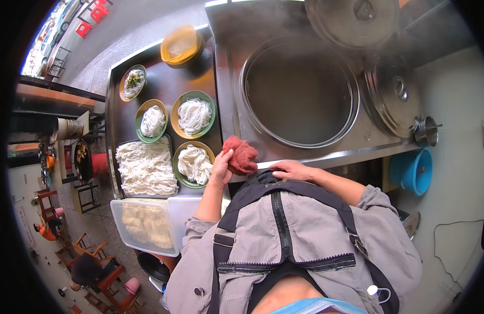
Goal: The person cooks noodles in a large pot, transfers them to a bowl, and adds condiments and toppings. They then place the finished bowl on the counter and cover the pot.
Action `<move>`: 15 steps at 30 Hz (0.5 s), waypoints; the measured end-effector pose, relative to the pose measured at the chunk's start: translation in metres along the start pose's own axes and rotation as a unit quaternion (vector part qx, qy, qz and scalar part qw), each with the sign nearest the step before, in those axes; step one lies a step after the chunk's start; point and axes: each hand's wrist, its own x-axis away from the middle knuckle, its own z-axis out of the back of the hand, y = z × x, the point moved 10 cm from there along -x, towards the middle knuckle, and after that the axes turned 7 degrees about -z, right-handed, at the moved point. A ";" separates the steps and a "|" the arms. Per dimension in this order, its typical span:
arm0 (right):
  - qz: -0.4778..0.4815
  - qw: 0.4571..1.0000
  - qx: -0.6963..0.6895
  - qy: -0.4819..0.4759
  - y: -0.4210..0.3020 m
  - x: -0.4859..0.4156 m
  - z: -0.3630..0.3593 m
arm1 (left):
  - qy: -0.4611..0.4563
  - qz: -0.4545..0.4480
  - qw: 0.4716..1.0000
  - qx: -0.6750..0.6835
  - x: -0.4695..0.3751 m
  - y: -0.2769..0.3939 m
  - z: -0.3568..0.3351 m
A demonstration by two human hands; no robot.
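Note:
A crumpled red cloth (241, 156) is gripped in my left hand (223, 167), at the stove's front edge. My right hand (292, 171) rests near my waist by the dark apron (261, 188), holding nothing that I can see. Left of the cloth stand bowls of white noodles (195, 165), one of them topped with something green and yellow (134, 79). Beside them lies a tray heaped with white noodles (147, 167). Ahead of me a large round pot (300, 92), its inside dark and steamy, is set in the steel stove top.
Metal lids (397, 92) lie right of the pot, another (354, 19) behind it. A small steel pot (426, 131) and a blue bucket (411, 172) are at the right. Yellow baskets (181, 46) stand far left; a plastic bin (145, 227) is nearer. People sit at the lower left.

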 end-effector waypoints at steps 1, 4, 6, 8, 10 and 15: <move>-0.063 0.997 -0.027 -0.041 0.019 0.018 -0.003 | 0.037 -0.007 0.998 -0.042 -0.006 -0.001 0.012; -0.114 0.993 -0.012 0.021 0.043 0.083 0.022 | 0.062 -0.021 0.951 -0.303 -0.016 0.003 0.030; -0.176 0.984 -0.023 0.027 0.060 0.118 0.031 | 0.098 -0.092 0.802 -0.582 -0.012 0.025 0.028; -0.186 0.981 -0.028 0.042 0.066 0.145 0.038 | 0.125 -0.117 0.667 -0.725 -0.004 0.042 0.015; -0.204 0.976 -0.047 0.053 0.077 0.167 0.040 | 0.093 -0.226 0.568 -0.786 0.011 0.055 -0.027; -0.230 0.968 -0.103 0.001 0.107 0.202 0.028 | -0.106 0.017 0.834 -0.540 0.010 -0.017 -0.077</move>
